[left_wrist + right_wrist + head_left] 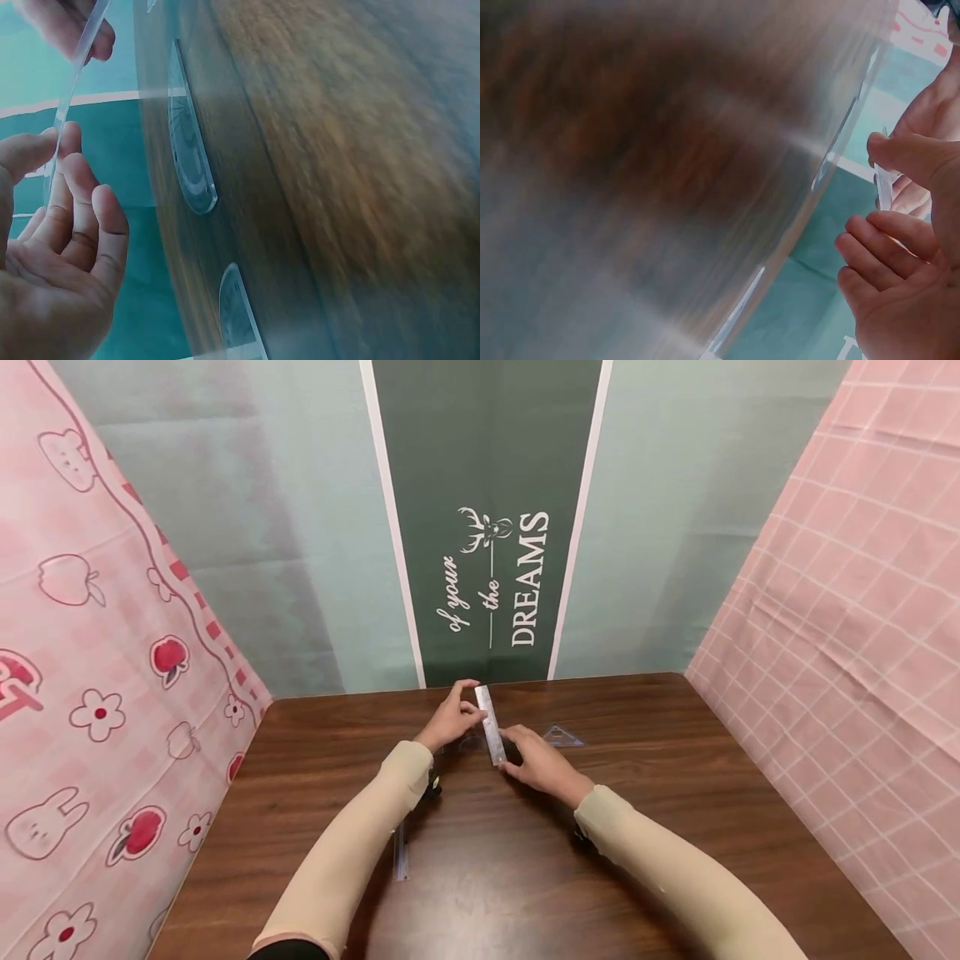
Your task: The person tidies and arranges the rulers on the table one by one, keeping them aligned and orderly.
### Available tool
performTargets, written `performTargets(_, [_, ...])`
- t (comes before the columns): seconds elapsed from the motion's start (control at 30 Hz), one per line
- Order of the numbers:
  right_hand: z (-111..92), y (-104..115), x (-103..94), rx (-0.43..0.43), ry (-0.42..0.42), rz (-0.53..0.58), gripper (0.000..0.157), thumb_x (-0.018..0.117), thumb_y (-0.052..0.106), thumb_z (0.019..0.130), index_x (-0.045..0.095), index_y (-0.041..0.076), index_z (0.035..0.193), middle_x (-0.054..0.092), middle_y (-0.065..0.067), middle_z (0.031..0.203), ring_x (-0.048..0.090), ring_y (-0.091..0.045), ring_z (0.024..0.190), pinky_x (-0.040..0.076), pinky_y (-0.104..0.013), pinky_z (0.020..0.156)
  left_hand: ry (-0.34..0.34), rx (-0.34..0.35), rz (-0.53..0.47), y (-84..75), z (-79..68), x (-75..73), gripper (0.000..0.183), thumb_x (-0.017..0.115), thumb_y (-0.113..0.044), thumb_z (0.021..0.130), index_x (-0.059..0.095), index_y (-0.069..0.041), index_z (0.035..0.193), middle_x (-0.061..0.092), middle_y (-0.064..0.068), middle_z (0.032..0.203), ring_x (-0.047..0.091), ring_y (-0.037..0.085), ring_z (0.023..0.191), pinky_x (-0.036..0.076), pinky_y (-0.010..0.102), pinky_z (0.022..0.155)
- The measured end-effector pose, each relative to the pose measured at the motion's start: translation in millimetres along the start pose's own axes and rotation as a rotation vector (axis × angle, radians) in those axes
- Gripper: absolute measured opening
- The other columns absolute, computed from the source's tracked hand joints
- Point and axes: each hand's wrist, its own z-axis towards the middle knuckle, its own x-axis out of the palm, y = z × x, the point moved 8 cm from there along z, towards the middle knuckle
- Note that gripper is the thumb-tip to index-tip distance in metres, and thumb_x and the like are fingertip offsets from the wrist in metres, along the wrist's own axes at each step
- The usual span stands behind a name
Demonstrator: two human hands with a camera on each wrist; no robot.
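1. Left hand (pixel 450 722): thumb and fingers pinch the ruler (pixel 492 732), raised above the table (pixel 465 902); a slackened pinch could drop it
2. Right hand (pixel 543 763): grips the ruler's near end; uneven twisting by both hands might bend or crack it (its stiffness cannot be told)
3. Protractor (pixel 193 150): lies near, on the table; a falling ruler might scratch it

White lettering (pixel 531 578) on the dark green back panel (pixel 491 435) reads "of your", "the" and "DREAMS", running upward near a deer-head emblem (pixel 495 529). Red lettering (pixel 21 700) on the apple-print curtain (pixel 150 752) is cut off.
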Motion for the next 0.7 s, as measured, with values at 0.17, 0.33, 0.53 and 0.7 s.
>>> performTargets(0.17, [-5, 7, 2.8, -0.010, -0.008, 0.009, 0.062, 0.081, 0.022, 0.099, 0.057, -0.001, 0.151, 0.060, -0.016, 0.147, 0.057, -0.033, 0.139, 0.047, -0.052, 0.114, 0.006, 0.034, -0.004, -3.7, -10.9, -7.2, 0.062, 0.072, -0.012, 0.105, 0.039, -0.010, 0.158, 0.079, 0.016, 0.103, 0.076, 0.035, 0.098, 0.057, 0.040, 0.090])
performTargets(0.33, [-8, 15, 4.8, -0.037, -0.020, 0.003, 0.062, 0.083, 0.025, 0.098, 0.059, 0.000, 0.149, 0.062, -0.014, 0.145, 0.058, -0.031, 0.138, 0.048, -0.050, 0.115, 0.045, 0.079, 0.010, -10.4, -21.8, -13.1, 0.063, 0.071, -0.013, 0.106, 0.038, -0.007, 0.159, 0.079, 0.017, 0.104, 0.075, 0.035, 0.093, 0.057, 0.037, 0.085])
performTargets(0.53, [-17, 28, 1.1, -0.065, -0.056, 0.021, 0.063, 0.086, 0.026, 0.094, 0.063, -0.001, 0.145, 0.064, -0.014, 0.142, 0.062, -0.031, 0.134, 0.050, -0.051, 0.112, 0.144, 0.129, 0.013, -17.1, -35.6, -18.4, 0.067, 0.070, -0.016, 0.107, 0.035, -0.011, 0.163, 0.078, 0.015, 0.111, 0.074, 0.041, 0.102, 0.057, 0.037, 0.085])
performTargets(0.7, [-26, 39, 1.9, -0.104, -0.073, 0.018, 0.061, 0.087, 0.027, 0.093, 0.065, 0.000, 0.144, 0.066, -0.013, 0.140, 0.063, -0.030, 0.133, 0.051, -0.048, 0.111, 0.189, 0.168, 0.043, -20.2, -50.2, -23.9, 0.075, 0.073, -0.011, 0.104, 0.030, -0.011, 0.165, 0.078, 0.012, 0.111, 0.074, 0.028, 0.102, 0.057, 0.039, 0.090])
